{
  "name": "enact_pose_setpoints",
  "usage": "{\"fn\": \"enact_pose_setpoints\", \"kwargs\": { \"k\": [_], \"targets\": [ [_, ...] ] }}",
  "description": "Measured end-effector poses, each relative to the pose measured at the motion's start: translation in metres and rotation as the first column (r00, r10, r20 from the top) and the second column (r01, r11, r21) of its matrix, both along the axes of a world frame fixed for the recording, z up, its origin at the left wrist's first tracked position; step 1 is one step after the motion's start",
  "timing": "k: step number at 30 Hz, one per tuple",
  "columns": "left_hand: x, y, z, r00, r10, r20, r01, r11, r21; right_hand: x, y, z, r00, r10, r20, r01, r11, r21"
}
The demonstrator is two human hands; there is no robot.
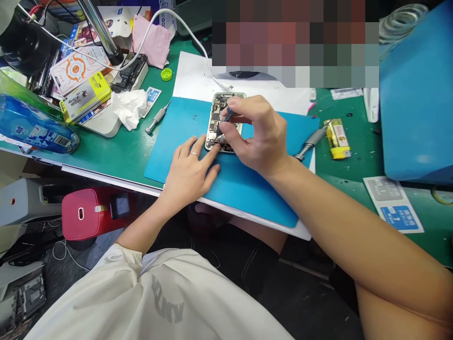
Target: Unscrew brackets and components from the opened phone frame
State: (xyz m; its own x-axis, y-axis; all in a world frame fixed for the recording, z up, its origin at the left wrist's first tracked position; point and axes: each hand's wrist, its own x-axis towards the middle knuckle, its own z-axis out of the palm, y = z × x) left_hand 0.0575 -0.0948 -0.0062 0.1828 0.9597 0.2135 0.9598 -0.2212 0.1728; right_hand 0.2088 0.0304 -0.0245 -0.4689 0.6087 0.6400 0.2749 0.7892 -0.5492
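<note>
Opened phone (222, 120), back cover off, circuit boards exposed, lying flat on blue work mat (184, 137) directly beneath the fingertips of both hands.

Right hand (256, 137): thumb and forefinger pinched around a small dark-handled tool (225, 118), apparently a fine screwdriver; its tip points down into the phone's interior, though the exact contact point is too small to make out. Remaining fingers curled above the phone's lower edge.

Left hand (189, 167): holding nothing, palm down on the mat, fingers spread loosely; forefinger tip pressed against the phone's lower left corner. Ring on one finger.

Grey screwdriver (157, 119): on green table mat (116, 151), well left of the left fingers, beyond the blue mat's edge.

Second metal-handled tool (311, 141): just past the right wrist, lying across the blue mat's right edge.

Yellow lighter-like item (338, 138): beside that tool, farther right.

White cable (191, 35): runs from beyond the phone's top edge away across the table.

Crumpled tissue (129, 107), green bottle cap (166, 74): far left and beyond the fingers.
</note>
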Motion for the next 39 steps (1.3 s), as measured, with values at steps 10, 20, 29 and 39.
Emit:
{"fn": "enact_pose_setpoints", "kwargs": {
  "k": [10,20,29,39],
  "targets": [
    [0.000,0.000,0.000,1.000,-0.016,0.002,0.016,1.000,0.009,0.001,0.003,0.000,0.996,0.043,-0.083,-0.034,0.994,0.108],
    [-0.001,0.000,-0.001,1.000,-0.022,0.004,0.022,1.000,0.017,-0.006,0.005,0.009,0.994,0.043,-0.099,-0.023,0.981,0.193],
    [-0.001,0.000,0.001,0.999,-0.030,0.028,0.030,1.000,0.003,-0.006,-0.001,0.011,0.994,0.028,-0.101,-0.003,0.971,0.238],
    [-0.002,-0.001,0.001,0.999,-0.031,0.032,0.031,0.999,-0.009,-0.006,0.003,0.006,0.992,0.079,-0.100,-0.048,0.961,0.273]
  ]
}}
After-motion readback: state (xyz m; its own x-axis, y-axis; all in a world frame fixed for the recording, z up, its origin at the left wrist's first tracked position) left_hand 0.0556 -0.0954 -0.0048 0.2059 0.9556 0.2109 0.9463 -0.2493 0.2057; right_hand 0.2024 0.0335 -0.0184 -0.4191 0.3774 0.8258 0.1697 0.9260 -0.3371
